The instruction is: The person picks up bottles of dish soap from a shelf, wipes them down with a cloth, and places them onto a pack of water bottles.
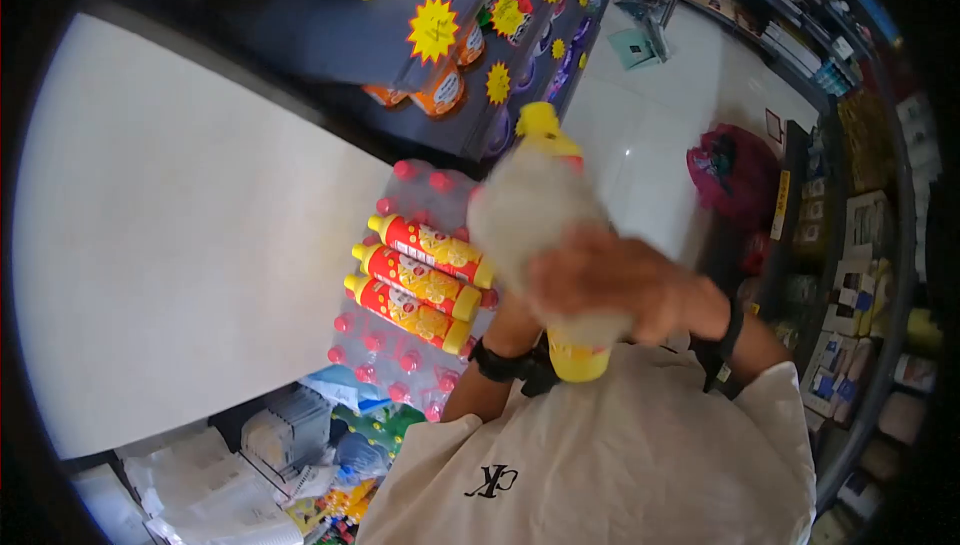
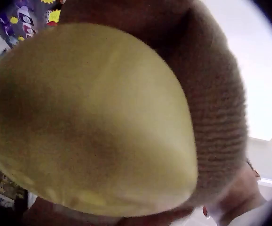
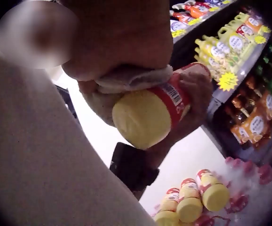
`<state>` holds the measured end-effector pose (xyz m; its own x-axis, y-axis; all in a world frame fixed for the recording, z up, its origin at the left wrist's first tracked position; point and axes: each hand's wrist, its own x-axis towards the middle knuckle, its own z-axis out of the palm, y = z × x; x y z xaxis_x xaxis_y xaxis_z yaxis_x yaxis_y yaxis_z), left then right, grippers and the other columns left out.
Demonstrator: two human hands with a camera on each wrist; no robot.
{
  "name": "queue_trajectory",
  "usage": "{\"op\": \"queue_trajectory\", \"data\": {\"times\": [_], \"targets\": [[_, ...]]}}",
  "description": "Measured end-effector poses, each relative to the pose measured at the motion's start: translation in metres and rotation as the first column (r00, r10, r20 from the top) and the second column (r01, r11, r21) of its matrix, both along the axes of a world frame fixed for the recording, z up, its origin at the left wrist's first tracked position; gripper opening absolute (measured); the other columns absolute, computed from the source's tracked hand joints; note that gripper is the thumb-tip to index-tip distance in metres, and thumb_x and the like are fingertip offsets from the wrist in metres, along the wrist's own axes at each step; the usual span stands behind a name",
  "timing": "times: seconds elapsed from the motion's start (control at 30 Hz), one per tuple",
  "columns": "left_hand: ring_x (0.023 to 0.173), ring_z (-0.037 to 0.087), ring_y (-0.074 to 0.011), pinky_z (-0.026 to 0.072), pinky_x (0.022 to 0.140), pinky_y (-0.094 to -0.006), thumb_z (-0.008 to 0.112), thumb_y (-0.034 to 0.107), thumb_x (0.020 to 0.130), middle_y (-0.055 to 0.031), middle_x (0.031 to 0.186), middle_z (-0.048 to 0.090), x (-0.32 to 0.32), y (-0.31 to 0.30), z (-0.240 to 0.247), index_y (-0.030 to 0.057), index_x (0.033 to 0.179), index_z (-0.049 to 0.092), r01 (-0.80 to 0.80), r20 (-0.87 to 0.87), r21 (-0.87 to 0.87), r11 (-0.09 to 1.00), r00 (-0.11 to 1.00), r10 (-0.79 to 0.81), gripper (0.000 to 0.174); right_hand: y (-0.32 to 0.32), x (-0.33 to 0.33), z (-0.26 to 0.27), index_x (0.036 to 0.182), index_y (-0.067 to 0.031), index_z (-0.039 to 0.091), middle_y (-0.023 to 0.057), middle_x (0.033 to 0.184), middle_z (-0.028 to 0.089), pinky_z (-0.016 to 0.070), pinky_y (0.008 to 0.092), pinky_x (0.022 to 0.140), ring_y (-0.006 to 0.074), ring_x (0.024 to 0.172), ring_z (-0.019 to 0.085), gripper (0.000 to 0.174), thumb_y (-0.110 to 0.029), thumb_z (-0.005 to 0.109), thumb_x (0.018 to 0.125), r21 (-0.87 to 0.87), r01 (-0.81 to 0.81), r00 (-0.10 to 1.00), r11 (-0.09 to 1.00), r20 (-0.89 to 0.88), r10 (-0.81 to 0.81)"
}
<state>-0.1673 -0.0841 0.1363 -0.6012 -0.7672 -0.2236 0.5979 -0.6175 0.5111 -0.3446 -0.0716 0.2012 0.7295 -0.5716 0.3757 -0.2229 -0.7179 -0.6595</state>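
A yellow bottle with a red label is held up in front of the shirt, its cap pointing away from the person. My left hand grips it from below; in the head view that hand is mostly hidden behind the cloth. Over the bottle's middle lies a pale cloth, blurred in the head view and ribbed in the left wrist view. My right hand holds the cloth against the bottle. From the left wrist, the bottle's round yellow base fills much of the picture.
Three similar bottles lie side by side on a wrapped pack of pink-capped bottles. A dark shelf with yellow price stars stands ahead. A white surface is at left, a pink bag on the floor at right.
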Motion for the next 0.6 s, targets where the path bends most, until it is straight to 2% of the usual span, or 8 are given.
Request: {"op": "queue_trajectory", "data": {"times": [0.07, 0.13, 0.23, 0.27, 0.33, 0.47, 0.5, 0.6], "targets": [[0.109, 0.057, -0.0257, 0.0482, 0.093, -0.04, 0.032, 0.06, 0.094, -0.0141, 0.117, 0.059, -0.016, 0.004, 0.006, 0.0048, 0.124, 0.05, 0.015, 0.024, -0.003, 1.0, 1.0, -0.015, 0.066, -0.031, -0.014, 0.009, 0.126, -0.0092, 0.055, 0.0092, 0.137, 0.05, 0.0249, 0.0495, 0.113, 0.032, 0.13, 0.043, 0.054, -0.023, 0.063, 0.074, -0.239, 0.259, 0.965, 0.936, 0.026, -0.26], [0.11, 0.057, -0.0253, 0.0479, 0.094, -0.0396, 0.031, 0.059, 0.095, -0.0137, 0.118, 0.058, -0.025, 0.006, 0.008, 0.0048, 0.125, 0.05, -0.019, 0.055, 0.0, 1.0, 0.998, 0.019, 0.065, -0.043, -0.013, 0.011, 0.127, -0.0084, 0.053, 0.0115, 0.136, 0.05, 0.0254, 0.0506, 0.112, 0.0345, 0.13, 0.042, 0.056, -0.026, 0.065, 0.075, -0.258, 0.304, 0.953, 0.917, 0.094, -0.29], [0.112, 0.056, -0.0246, 0.0474, 0.095, -0.039, 0.03, 0.057, 0.096, -0.0131, 0.12, 0.058, -0.023, -0.005, 0.007, 0.0048, 0.127, 0.049, -0.114, 0.124, -0.022, 0.993, 0.986, 0.115, 0.063, -0.002, -0.001, -0.009, 0.129, -0.006, 0.049, 0.0153, 0.138, 0.046, 0.0258, 0.0511, 0.112, 0.0357, 0.132, 0.041, 0.061, -0.023, 0.065, 0.073, -0.114, 0.066, 0.987, 0.991, 0.151, -0.049], [0.113, 0.056, -0.0244, 0.0473, 0.095, -0.0387, 0.03, 0.056, 0.096, -0.0129, 0.12, 0.058, -0.021, -0.01, 0.006, 0.0048, 0.127, 0.049, -0.143, 0.158, -0.031, 0.989, 0.977, 0.146, 0.063, 0.012, -0.004, -0.019, 0.127, -0.0066, 0.055, 0.014, 0.133, 0.054, 0.0267, 0.0501, 0.111, 0.0335, 0.13, 0.045, 0.046, -0.029, 0.049, 0.087, -0.134, 0.001, 0.993, 0.991, 0.121, 0.015], [0.114, 0.055, -0.0239, 0.047, 0.095, -0.0383, 0.029, 0.055, 0.097, -0.0125, 0.121, 0.057, -0.024, -0.021, 0.012, 0.0048, 0.128, 0.048, -0.197, 0.206, -0.027, 0.98, 0.958, 0.198, 0.062, 0.02, -0.021, -0.013, 0.124, -0.0045, 0.057, 0.0175, 0.129, 0.056, 0.028, 0.0501, 0.111, 0.0341, 0.129, 0.046, 0.047, -0.031, 0.045, 0.088, 0.05, -0.18, 0.966, 0.982, 0.198, 0.167], [0.116, 0.054, -0.023, 0.0464, 0.097, -0.0375, 0.028, 0.052, 0.099, -0.0116, 0.124, 0.056, -0.046, -0.036, 0.021, 0.0047, 0.131, 0.047, -0.188, 0.24, 0.022, 0.982, 0.954, 0.177, 0.06, 0.011, -0.051, -0.022, 0.119, 0.0003, 0.059, 0.0176, 0.128, 0.057, 0.0276, 0.0488, 0.111, 0.0357, 0.131, 0.043, 0.048, -0.035, 0.051, 0.087, 0.155, 0.128, 0.917, 0.98, 0.357, -0.176], [0.116, 0.054, -0.0241, 0.0455, 0.098, -0.0405, 0.037, 0.043, 0.099, -0.0103, 0.124, 0.057, -0.047, -0.037, 0.017, 0.0051, 0.134, 0.043, -0.073, 0.13, 0.008, 0.997, 0.989, 0.072, 0.052, 0.009, -0.05, -0.021, 0.119, 0.0009, 0.059, 0.0169, 0.131, 0.055, 0.0278, 0.0484, 0.112, 0.0357, 0.132, 0.042, 0.05, -0.035, 0.053, 0.086, 0.173, 0.226, 0.891, 0.959, 0.361, -0.275], [0.112, 0.057, -0.0243, 0.0454, 0.098, -0.0395, 0.05, 0.032, 0.095, -0.0146, 0.121, 0.058, -0.06, -0.028, 0.018, 0.0009, 0.13, 0.045, -0.108, 0.192, -0.13, 0.986, 0.973, 0.132, 0.047, 0.004, -0.054, -0.032, 0.124, 0.0023, 0.056, 0.0164, 0.135, 0.052, 0.0234, 0.0463, 0.114, 0.0347, 0.136, 0.037, 0.051, -0.034, 0.052, 0.09, 0.227, 0.386, 0.777, 0.894, 0.443, -0.447]]}}
